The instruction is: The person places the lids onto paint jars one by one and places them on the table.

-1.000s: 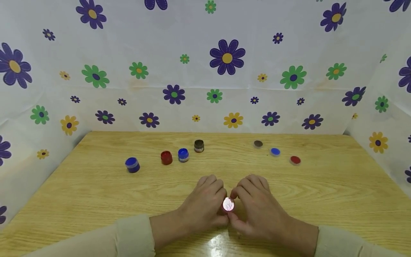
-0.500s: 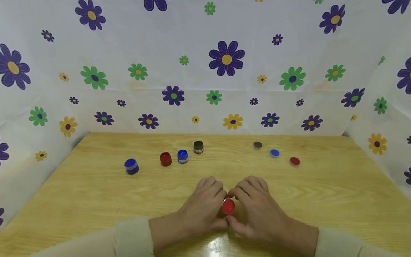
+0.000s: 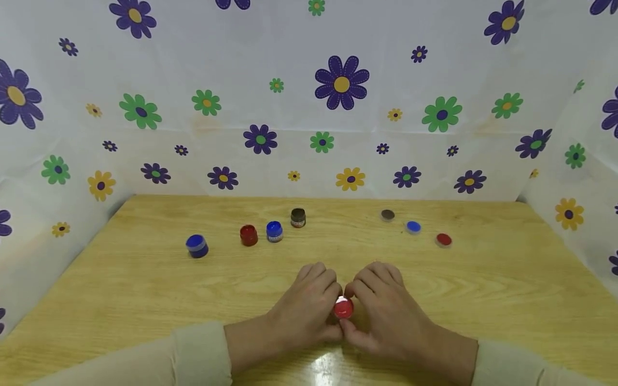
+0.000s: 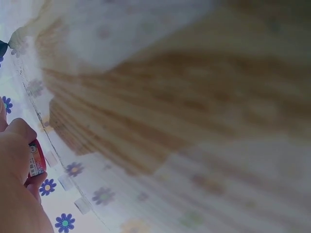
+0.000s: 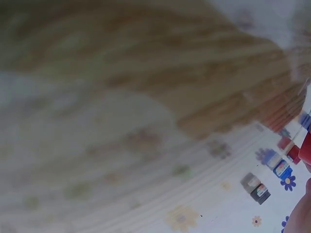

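Observation:
Close to the front of the table, both hands meet around a small paint jar (image 3: 344,307) with a shiny red-pink top. My left hand (image 3: 309,305) grips it from the left, fingers bent over its far side. From the right, the thumb and index finger of my right hand (image 3: 386,311) pinch it near the top. The left wrist view shows the jar's printed label (image 4: 36,160) between the left fingers. At the right wrist view's edge only part of the red jar (image 5: 305,149) appears.
Uncapped paint jars stand behind: red (image 3: 248,236), blue (image 3: 274,231) and black (image 3: 298,217). A blue-capped jar (image 3: 197,246) is at the left. Back right lie a dark lid (image 3: 388,215), a blue lid (image 3: 413,228) and a red lid (image 3: 443,240). Flowered cloth (image 3: 193,64) surrounds the table.
Both hands stay around the jar with small finger shifts. Its top, glaring white a second ago, now shows red-pink with a smaller bright patch. The head view has tilted slightly.

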Demonstrator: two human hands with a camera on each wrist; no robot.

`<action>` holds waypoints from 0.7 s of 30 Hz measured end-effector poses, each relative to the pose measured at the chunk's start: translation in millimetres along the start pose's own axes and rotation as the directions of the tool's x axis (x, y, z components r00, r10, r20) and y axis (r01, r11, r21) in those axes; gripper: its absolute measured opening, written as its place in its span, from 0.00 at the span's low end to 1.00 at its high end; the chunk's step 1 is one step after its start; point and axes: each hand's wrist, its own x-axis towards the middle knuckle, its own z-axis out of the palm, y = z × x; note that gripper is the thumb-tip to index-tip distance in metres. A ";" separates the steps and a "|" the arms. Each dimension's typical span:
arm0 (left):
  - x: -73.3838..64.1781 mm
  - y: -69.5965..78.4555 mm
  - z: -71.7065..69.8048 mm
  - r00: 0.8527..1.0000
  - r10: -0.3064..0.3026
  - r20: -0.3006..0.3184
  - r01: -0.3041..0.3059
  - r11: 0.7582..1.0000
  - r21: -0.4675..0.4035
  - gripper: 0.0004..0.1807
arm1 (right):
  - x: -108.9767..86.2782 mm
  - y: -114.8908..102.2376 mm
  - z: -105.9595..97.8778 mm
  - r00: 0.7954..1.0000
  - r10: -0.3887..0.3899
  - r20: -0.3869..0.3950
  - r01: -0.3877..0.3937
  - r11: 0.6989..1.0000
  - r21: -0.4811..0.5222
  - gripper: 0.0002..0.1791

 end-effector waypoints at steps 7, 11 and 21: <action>1.9 -1.8 -0.6 1.000 0.002 0.024 -0.003 1.000 0.011 0.22 | 1.3 1.8 -1.5 0.999 0.023 0.035 -0.022 0.999 -0.027 0.19; 2.0 -1.9 -0.5 1.000 0.010 0.010 -0.010 1.000 0.025 0.23 | 1.5 1.7 -0.9 1.000 0.017 0.018 -0.017 0.999 -0.028 0.18; 1.0 0.2 -2.9 0.999 0.032 -0.001 -0.032 0.999 0.044 0.22 | 1.3 -0.2 0.8 0.999 -0.010 -0.031 0.009 0.999 -0.035 0.17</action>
